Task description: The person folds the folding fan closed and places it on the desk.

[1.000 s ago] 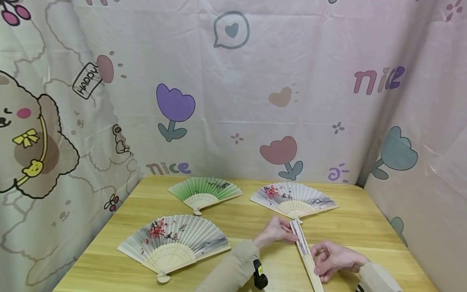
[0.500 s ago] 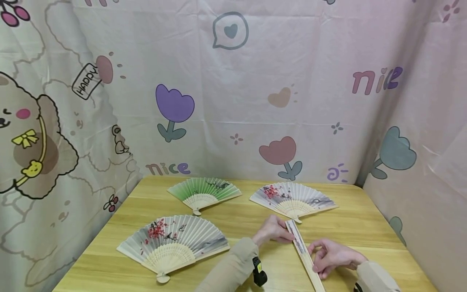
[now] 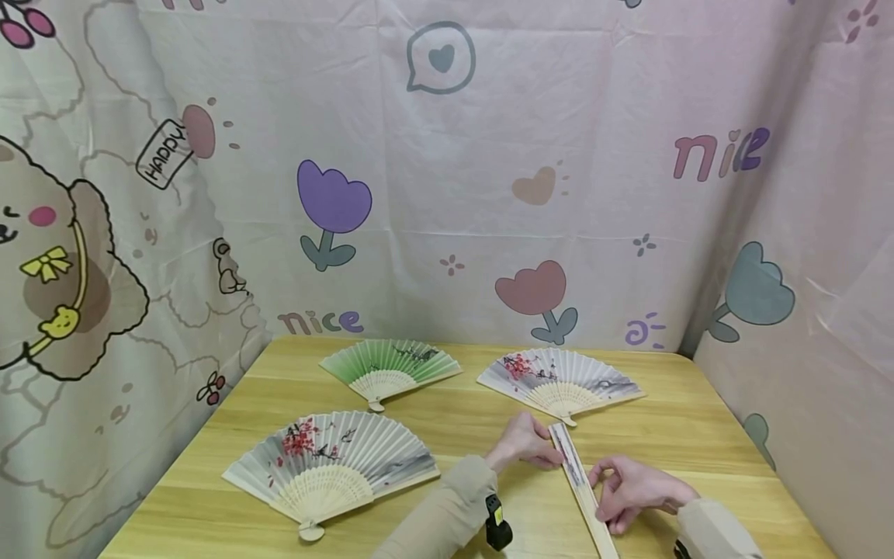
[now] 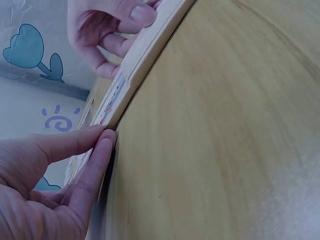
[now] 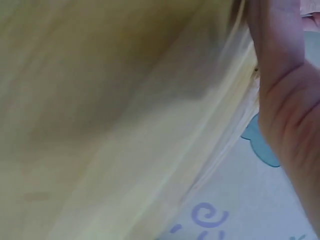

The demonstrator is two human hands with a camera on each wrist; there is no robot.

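Note:
A folding fan, folded into a narrow strip, lies slantwise on the table between both hands, its lower end cut off by the head view. My left hand pinches the left edge near the far, printed end. In the left wrist view, thumb and fingertips meet at the fan's edge. Lower down, my right hand holds the other side, the thumb on the ribs and the other fingers curled by the far edge. Just beyond the folded fan's end, a spread grey-white fan with red blossoms lies at back right.
A green spread fan lies at the back left. Nearer on the left is another spread white-grey fan with red blossoms. The wooden table ends at a printed curtain behind and on the sides.
The folded fan's far end has shifted slightly left, and both hands have moved slightly left with it. The spread fans have stayed in place.

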